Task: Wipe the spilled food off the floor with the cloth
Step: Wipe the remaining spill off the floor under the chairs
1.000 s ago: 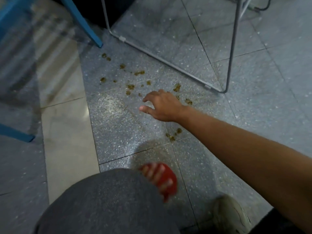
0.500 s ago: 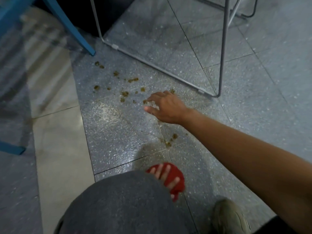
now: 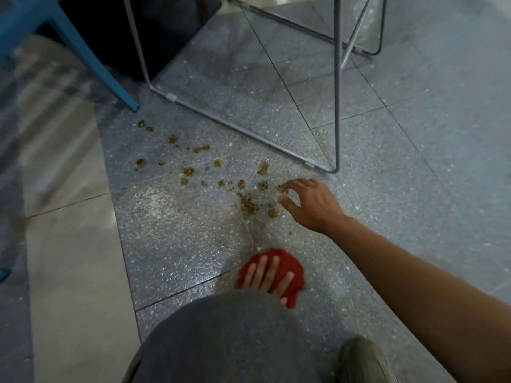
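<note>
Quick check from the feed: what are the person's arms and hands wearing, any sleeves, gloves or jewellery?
The right hand is bare: no glove, ring or watch shows, and the forearm is uncovered as far as the frame's edge. Of the left hand only ungloved fingers show, past a grey-clad knee; its wrist and arm are hidden, so a sleeve there cannot be judged.

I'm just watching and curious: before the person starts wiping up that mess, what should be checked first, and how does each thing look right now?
1. Cloth in hand: ok. The left hand lies flat on the red cloth.
2. Cloth at the spill: not ok. It rests on the floor short of the food crumbs.
3. Right hand out of the wiping path: not ok, its fingers sit among the crumbs.
4. Spill extent known: ok, crumbs trail left toward the blue leg.
5. Metal frame clear: ok, beside the crumbs.
6. Cloth damp: cannot tell.
</note>
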{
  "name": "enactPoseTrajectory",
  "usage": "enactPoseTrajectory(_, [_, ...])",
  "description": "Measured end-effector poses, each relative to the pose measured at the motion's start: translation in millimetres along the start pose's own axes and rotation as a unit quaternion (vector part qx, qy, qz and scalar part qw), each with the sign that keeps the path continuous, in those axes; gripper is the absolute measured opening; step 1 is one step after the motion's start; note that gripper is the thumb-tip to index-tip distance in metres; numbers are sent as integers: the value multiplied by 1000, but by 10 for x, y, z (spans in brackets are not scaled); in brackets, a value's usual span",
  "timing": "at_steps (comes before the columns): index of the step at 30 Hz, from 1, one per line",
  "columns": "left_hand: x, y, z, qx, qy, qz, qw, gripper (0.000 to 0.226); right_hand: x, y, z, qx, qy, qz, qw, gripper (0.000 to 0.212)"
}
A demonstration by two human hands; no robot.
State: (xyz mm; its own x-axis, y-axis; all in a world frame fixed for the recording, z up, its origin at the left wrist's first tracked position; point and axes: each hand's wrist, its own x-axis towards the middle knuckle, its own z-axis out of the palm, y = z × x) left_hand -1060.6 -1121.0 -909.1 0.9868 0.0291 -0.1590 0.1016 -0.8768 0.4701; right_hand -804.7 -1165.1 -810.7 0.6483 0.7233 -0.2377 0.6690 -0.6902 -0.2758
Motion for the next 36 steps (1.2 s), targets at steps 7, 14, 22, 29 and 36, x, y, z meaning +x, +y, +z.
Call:
enactPoseTrajectory(7, [658, -925, -355, 99, 61, -166, 979, 63, -139, 255, 76, 0, 62, 62, 996, 48])
enactPoseTrajectory(14, [333, -179, 98, 35, 7, 26, 999, 56, -204, 170, 205, 7, 61, 70, 996, 51])
enactPoseTrajectory(22, [614, -827, -530, 38, 39, -281, 958, 64, -259, 131, 283, 0, 49, 80, 996, 53])
enactPoseTrajectory(29, [635, -326, -264, 106, -44, -20, 993, 64, -303, -176, 415, -27, 34, 5, 999, 48])
enactPoseTrajectory(36, [184, -635, -499, -10, 39, -328, 944, 74, -548, -441, 580, -34, 11, -75, 997, 50])
